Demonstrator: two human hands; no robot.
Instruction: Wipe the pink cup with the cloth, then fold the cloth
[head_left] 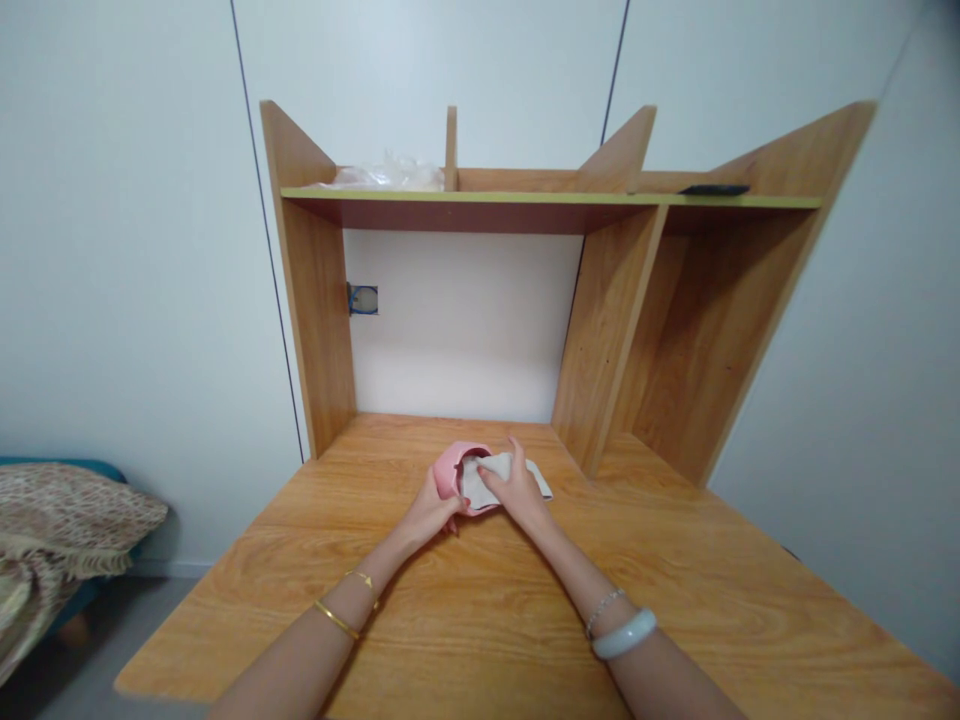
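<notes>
Head: hands (433, 512) hold cup (451, 468), cloth (474, 482) mid-desk (675, 570), edges far.

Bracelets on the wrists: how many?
4. Two thin gold bangles on the left wrist; one silver chain bracelet and one pale glassy bangle on the right wrist. None visibly hidden.

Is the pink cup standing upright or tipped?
Tipped: the left hand holds the pink cup on its side, opening toward the right hand and its grey cloth.
</notes>
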